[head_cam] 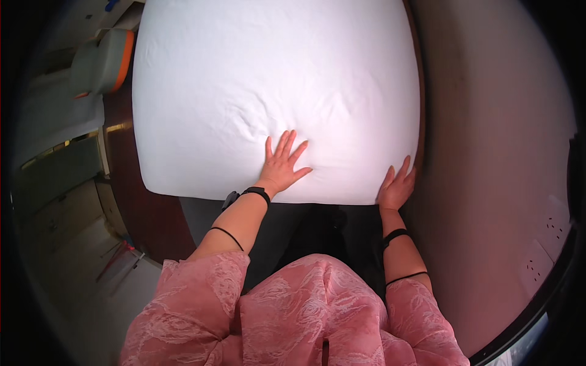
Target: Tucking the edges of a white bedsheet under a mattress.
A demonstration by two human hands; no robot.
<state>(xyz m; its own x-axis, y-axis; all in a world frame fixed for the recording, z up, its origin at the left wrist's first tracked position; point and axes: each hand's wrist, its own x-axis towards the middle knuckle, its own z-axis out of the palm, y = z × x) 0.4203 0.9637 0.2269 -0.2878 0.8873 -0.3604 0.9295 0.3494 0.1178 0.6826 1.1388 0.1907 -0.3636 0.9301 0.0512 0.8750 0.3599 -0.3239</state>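
Note:
A white fitted sheet [274,59] covers a mattress in front of me, mostly smooth, with some wrinkles near its middle. My left hand [284,162] lies palm down on the sheet near the close edge, fingers spread and holding nothing. At the near right corner, my right hand [397,185] rests against the side of the covered mattress; its fingers point away from me. Whether it grips any cloth there is unclear.
A wall [485,151] with power sockets [533,270] runs close along the right side. To the left are a dark red surface [130,183], a pale chair-like object with an orange edge [112,61] and cabinets [68,201].

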